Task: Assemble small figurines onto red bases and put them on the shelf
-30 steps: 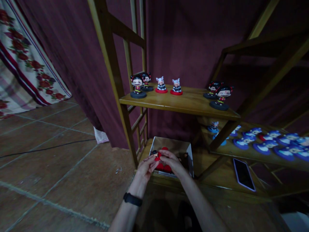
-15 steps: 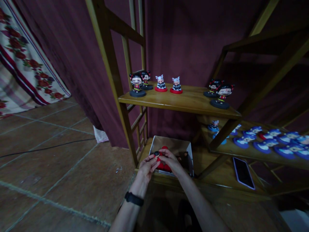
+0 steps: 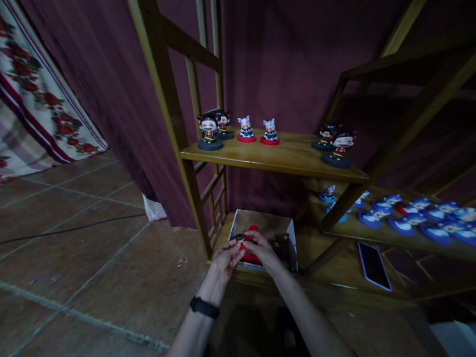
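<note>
Between my two hands is a small figurine (image 3: 240, 238) with black hair and red on its body. My left hand (image 3: 225, 257) pinches it from the left, fingers closed. From the other side my right hand (image 3: 260, 246) grips it with thumb and fingers. Both hands are over the front of an open white cardboard box (image 3: 265, 216) on the low shelf. Inside lie red round pieces (image 3: 253, 258) and a few dark-haired figurines (image 3: 285, 237), partly hidden by my hands and shadow.
Black-haired figurines (image 3: 208, 130) and two white-haired ones (image 3: 269, 131) on red bases stand on the upper wooden shelf (image 3: 293, 148). Blue-based figurines (image 3: 405, 223) line the right shelf. A phone (image 3: 374, 265) lies low on the right. A post (image 3: 163, 109) rises left of the box.
The figurine has turned slightly in my fingers, showing more of its front. Both hands stay over the box, and the view has shifted a little.
</note>
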Motion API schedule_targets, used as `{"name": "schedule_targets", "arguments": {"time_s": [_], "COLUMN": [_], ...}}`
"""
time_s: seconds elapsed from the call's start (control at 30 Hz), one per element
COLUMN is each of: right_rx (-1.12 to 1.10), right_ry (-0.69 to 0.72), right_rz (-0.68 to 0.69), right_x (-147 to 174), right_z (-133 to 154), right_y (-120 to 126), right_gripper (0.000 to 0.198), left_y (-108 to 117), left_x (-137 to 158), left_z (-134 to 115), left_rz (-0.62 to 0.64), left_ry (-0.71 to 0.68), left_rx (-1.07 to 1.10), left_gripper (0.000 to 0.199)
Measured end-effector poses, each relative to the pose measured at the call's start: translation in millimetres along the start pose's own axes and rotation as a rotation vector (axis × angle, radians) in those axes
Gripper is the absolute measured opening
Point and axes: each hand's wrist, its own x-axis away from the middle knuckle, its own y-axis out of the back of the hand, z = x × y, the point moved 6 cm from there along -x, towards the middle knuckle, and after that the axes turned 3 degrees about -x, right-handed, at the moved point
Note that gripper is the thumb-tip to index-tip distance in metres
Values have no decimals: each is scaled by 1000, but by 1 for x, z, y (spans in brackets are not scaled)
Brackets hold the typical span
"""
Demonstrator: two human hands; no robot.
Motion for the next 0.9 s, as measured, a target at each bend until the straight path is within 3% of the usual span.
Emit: {"name": "schedule_targets", "arguments": {"time_s": [0.23, 0.6, 0.9], "right_rx": [70, 142, 164], "right_ry": [70, 89, 103], "right_rz": [106, 82, 190], "right_x": [1, -6, -2], "right_z": [12, 3, 11], "right_y": [-2, 7, -4], "right_gripper": [36, 45, 38], "left_y": [0, 3, -2], "left_x": [-2, -5, 3], "left_z": [-2, -6, -12], "left_rz": [23, 37, 52], "left_ry": [70, 18, -6], "left_rx": [70, -12, -24], "left_gripper": [14, 20, 24]}}
